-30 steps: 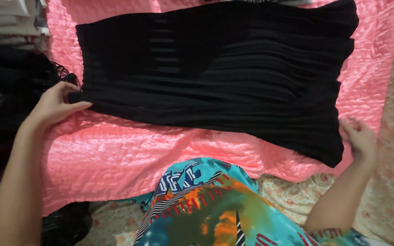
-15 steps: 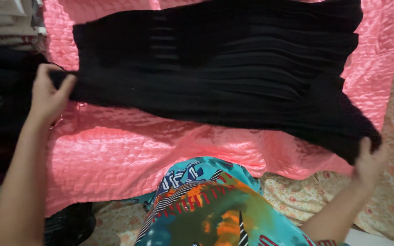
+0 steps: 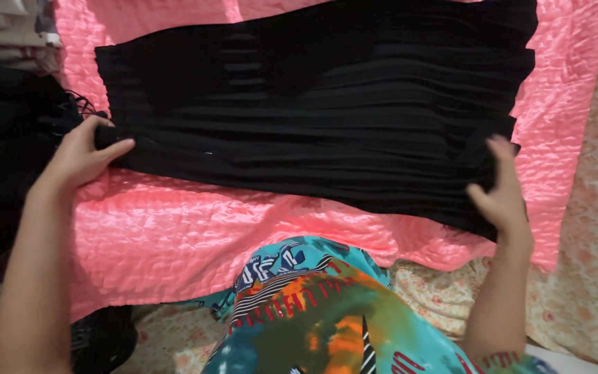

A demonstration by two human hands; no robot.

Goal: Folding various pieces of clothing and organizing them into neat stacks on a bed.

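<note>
Pink quilted spread [image 3: 174, 235] under black pleated garment [image 3: 327, 104]

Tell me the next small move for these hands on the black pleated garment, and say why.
Probably lift the near edge and fold it away over the garment. The left hand grips the near left corner of the black pleated garment and the right hand grips its near right corner, so both ends of that edge are held, while the rest lies flat on the pink quilted cloth.
</note>
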